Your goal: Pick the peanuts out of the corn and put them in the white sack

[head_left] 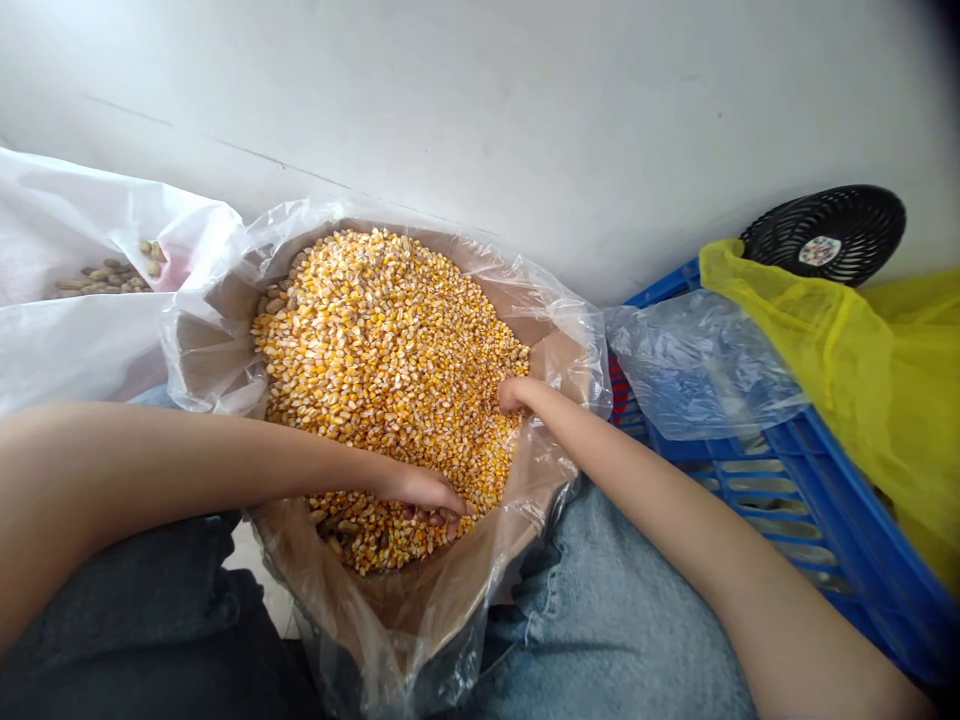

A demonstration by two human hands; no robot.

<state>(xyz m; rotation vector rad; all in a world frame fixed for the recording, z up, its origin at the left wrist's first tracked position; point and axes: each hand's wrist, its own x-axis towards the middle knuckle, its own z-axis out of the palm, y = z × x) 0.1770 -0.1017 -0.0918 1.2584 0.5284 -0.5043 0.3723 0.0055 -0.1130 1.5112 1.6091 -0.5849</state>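
**Both hands down in a big sack of corn**

So the corn kernels (382, 380) fill a brown sack (517, 325) lined with a clear plastic bag (559, 320), sitting right in the person's lap between the knees, wall just behind it. The left hand (424, 490) is at the near edge of the pile and the right hand (514, 395) is at the far right edge. Both sets of fingers (450, 517) are curled and pushed into the kernels, tips buried, so can't really tell if they're gripping anything.

Room's pretty tight. The sack's rim nearly reaches the wall, and a blue crate (795, 480) crowds in on the right, with a plastic bag (697, 370), a yellow mesh bag (885, 400) and a black fan (825, 235) around it. The crate and yellow bag run off the frame. On the left, a white bag (75, 230) holds what look like peanuts (105, 278), mostly hidden by its folds.

The kernels look dry, yellow-orange and loose, with some paler ones mixed in.
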